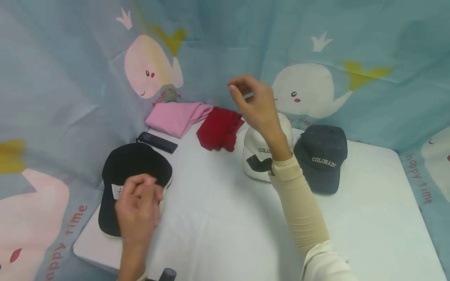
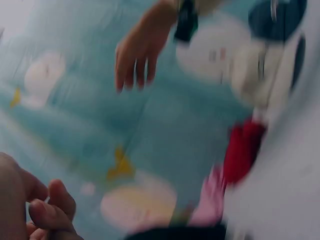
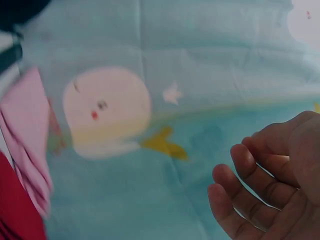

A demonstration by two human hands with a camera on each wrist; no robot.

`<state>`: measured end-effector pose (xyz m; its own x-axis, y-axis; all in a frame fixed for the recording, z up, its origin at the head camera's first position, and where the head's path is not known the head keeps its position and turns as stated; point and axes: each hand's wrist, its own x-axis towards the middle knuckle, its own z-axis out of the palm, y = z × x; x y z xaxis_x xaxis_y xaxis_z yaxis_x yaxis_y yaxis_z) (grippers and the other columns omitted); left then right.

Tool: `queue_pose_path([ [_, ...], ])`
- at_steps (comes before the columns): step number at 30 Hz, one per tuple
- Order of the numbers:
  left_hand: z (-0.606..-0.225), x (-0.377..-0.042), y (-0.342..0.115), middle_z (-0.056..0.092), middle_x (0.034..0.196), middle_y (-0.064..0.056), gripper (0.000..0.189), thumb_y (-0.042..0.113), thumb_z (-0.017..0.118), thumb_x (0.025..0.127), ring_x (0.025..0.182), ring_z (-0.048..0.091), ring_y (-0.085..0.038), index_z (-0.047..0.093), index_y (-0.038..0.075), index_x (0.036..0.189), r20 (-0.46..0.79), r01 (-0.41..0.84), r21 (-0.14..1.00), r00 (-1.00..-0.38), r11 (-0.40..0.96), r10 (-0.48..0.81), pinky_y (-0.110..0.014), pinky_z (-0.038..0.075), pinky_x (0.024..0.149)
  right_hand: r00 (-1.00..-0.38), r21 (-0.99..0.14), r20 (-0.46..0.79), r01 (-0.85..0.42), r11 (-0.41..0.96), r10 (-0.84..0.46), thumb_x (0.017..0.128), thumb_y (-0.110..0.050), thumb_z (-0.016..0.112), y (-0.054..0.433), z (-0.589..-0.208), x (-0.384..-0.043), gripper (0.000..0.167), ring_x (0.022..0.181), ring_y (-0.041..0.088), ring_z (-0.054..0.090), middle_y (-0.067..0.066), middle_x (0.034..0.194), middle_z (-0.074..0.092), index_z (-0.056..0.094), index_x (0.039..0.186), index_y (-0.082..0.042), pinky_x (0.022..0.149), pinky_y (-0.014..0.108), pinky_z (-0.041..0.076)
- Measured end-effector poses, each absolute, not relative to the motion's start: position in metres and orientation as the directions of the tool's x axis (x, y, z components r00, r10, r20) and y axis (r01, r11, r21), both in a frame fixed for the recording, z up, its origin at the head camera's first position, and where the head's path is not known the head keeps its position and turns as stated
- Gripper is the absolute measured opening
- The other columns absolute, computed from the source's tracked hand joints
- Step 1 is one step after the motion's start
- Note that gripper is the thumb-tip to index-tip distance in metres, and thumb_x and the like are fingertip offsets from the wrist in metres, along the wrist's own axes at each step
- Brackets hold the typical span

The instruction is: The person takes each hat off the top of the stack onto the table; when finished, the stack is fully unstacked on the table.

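Note:
My left hand (image 1: 138, 207) hovers in front of a black cap (image 1: 135, 160) with a white patch, overlapping it in the head view. Its fingers are loosely curled and nothing is in them. My right hand (image 1: 258, 103) is raised high over the back of the table, in front of the cream cap (image 1: 253, 140). In the right wrist view its fingers (image 3: 250, 200) are relaxed, slightly bent and empty. Beside the cream cap sits a dark grey cap (image 1: 321, 148), also lettered COLORADO.
A folded pink cloth (image 1: 175, 117) and a folded red cloth (image 1: 219, 130) lie at the back of the white table (image 1: 218, 218). A slim black oblong object (image 1: 158, 142) lies behind the black cap. A blue printed curtain (image 1: 225, 50) hangs around the back and sides.

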<state>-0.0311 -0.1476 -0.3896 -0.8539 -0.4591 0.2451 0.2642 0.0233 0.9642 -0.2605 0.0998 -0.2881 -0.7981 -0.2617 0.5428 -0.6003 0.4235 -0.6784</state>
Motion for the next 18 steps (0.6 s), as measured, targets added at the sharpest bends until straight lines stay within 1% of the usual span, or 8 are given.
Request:
queue_pose_path([
  [3, -0.402, -0.010, -0.192, 0.064, 0.062, 0.005, 0.010, 0.012, 0.062, 0.106, 0.032, 0.039, -0.008, 0.066, 0.005, 0.101, 0.176, 0.053, 0.979, -0.717, 0.199, -0.674, -0.023, 0.031, 0.035, -0.805, -0.710, 0.516, -0.593, 0.380, -0.292, 0.104, -0.023, 0.068, 0.075, -0.302, -0.255, 0.022, 0.089, 0.008, 0.068, -0.001, 0.103, 0.076, 0.075, 0.120, -0.010, 0.079, 0.028, 0.058],
  [6, -0.420, 0.011, -0.231, 0.056, 0.057, 0.034, 0.012, 0.025, 0.062, 0.103, 0.039, 0.044, 0.012, 0.065, 0.027, 0.091, 0.098, -0.273, 0.916, -0.559, 0.295, -0.823, -0.010, 0.036, 0.045, -0.820, -0.738, 0.458, -0.566, 0.367, -0.345, 0.105, -0.023, 0.067, 0.048, -0.320, -0.248, 0.022, 0.089, 0.009, 0.068, -0.001, 0.104, 0.075, 0.074, 0.121, -0.010, 0.081, 0.028, 0.057],
  [9, -0.437, 0.026, -0.256, 0.043, 0.052, 0.043, 0.015, 0.037, 0.061, 0.100, 0.048, 0.039, 0.022, 0.062, 0.028, 0.088, 0.038, -0.506, 0.808, -0.466, 0.301, -0.884, -0.008, 0.032, 0.052, -0.823, -0.738, 0.392, -0.548, 0.394, -0.411, 0.105, -0.024, 0.068, 0.023, -0.342, -0.242, 0.025, 0.090, 0.011, 0.067, -0.001, 0.109, 0.074, 0.073, 0.125, -0.011, 0.081, 0.026, 0.056],
  [11, -0.445, 0.030, -0.266, 0.044, 0.048, 0.034, 0.027, 0.044, 0.060, 0.098, 0.049, 0.038, 0.015, 0.065, 0.018, 0.089, -0.002, -0.608, 0.732, -0.453, 0.307, -0.892, -0.015, 0.030, 0.049, -0.821, -0.721, 0.345, -0.542, 0.432, -0.455, 0.103, -0.026, 0.070, 0.010, -0.358, -0.238, 0.027, 0.090, 0.011, 0.066, -0.001, 0.111, 0.074, 0.072, 0.127, -0.012, 0.080, 0.023, 0.056],
  [13, -0.452, 0.031, -0.273, 0.057, 0.052, 0.008, 0.047, 0.051, 0.056, 0.099, 0.059, 0.054, -0.005, 0.067, 0.005, 0.100, -0.059, -0.698, 0.629, -0.481, 0.341, -0.875, -0.027, 0.039, 0.055, -0.814, -0.699, 0.304, -0.544, 0.464, -0.495, 0.102, -0.027, 0.072, 0.000, -0.374, -0.235, 0.030, 0.090, 0.009, 0.065, -0.001, 0.112, 0.074, 0.072, 0.128, -0.012, 0.078, 0.019, 0.055],
  [15, -0.459, 0.030, -0.279, 0.066, 0.072, -0.018, 0.061, 0.056, 0.050, 0.099, 0.080, 0.064, -0.030, 0.066, -0.002, 0.108, -0.128, -0.756, 0.535, -0.514, 0.377, -0.848, -0.042, 0.048, 0.070, -0.810, -0.681, 0.259, -0.540, 0.495, -0.527, 0.101, -0.028, 0.074, -0.009, -0.388, -0.231, 0.032, 0.089, 0.008, 0.064, -0.002, 0.110, 0.073, 0.072, 0.129, -0.013, 0.075, 0.017, 0.053],
  [17, -0.464, 0.029, -0.283, 0.065, 0.095, -0.035, 0.072, 0.062, 0.043, 0.100, 0.099, 0.057, -0.054, 0.062, -0.006, 0.114, -0.223, -0.799, 0.442, -0.538, 0.407, -0.813, -0.060, 0.045, 0.085, -0.803, -0.670, 0.215, -0.536, 0.514, -0.557, 0.101, -0.029, 0.074, -0.019, -0.400, -0.229, 0.033, 0.088, 0.007, 0.063, -0.003, 0.107, 0.072, 0.071, 0.131, -0.015, 0.073, 0.015, 0.053],
  [18, -0.466, 0.028, -0.285, 0.063, 0.105, -0.038, 0.075, 0.064, 0.040, 0.101, 0.110, 0.052, -0.059, 0.059, -0.008, 0.116, -0.260, -0.809, 0.415, -0.543, 0.416, -0.798, -0.066, 0.040, 0.091, -0.799, -0.670, 0.187, -0.529, 0.520, -0.571, 0.101, -0.030, 0.074, -0.024, -0.405, -0.228, 0.034, 0.087, 0.006, 0.063, -0.004, 0.107, 0.072, 0.071, 0.132, -0.016, 0.072, 0.015, 0.052],
])
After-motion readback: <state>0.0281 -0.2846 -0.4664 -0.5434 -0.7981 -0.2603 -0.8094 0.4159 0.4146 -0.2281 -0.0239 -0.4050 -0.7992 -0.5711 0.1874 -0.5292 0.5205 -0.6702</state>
